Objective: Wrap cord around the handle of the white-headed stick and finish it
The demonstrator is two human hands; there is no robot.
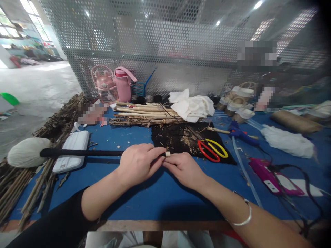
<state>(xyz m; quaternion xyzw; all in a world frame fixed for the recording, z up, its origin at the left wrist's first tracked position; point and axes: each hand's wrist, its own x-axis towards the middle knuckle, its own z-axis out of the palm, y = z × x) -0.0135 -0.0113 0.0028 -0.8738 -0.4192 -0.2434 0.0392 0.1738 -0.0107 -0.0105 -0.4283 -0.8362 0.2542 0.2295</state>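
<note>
Rod point(103, 153), wrapped in black, runs from where the hands meet out to 9 o'clock, ending in a rounded whitish head point(29, 152). The left hand point(141, 163) is clamped around its near end, hiding that stretch except for a short pale tip point(168, 154). The right hand point(184, 168) has thumb and forefinger pressed together against this tip; whether anything lies pinched between them I cannot tell, and its other fingers are curled mostly out of sight.

Also toward 9 o'clock, the rod crosses over a white device point(71, 162), covering part of it; whether the two touch is unclear. From 12 to 2 o'clock spreads a dark cloth point(178, 139) scattered with straw bits. Red-and-yellow-handled scissors point(210, 146) lie at 3 o'clock, their blades hard to pick out against it. Thin sticks point(144, 112) lie at 11 o'clock, their right ends hidden behind crumpled white material point(191, 106) at 1 o'clock. Between 2 and 3 is a blue glue gun point(240, 132); just past 3, black cords partly cover a purple device point(274, 177). Pixelated patches mask spots at 10, 2 and between 1 and 2. The lower picture edge cuts off both arms.
</note>
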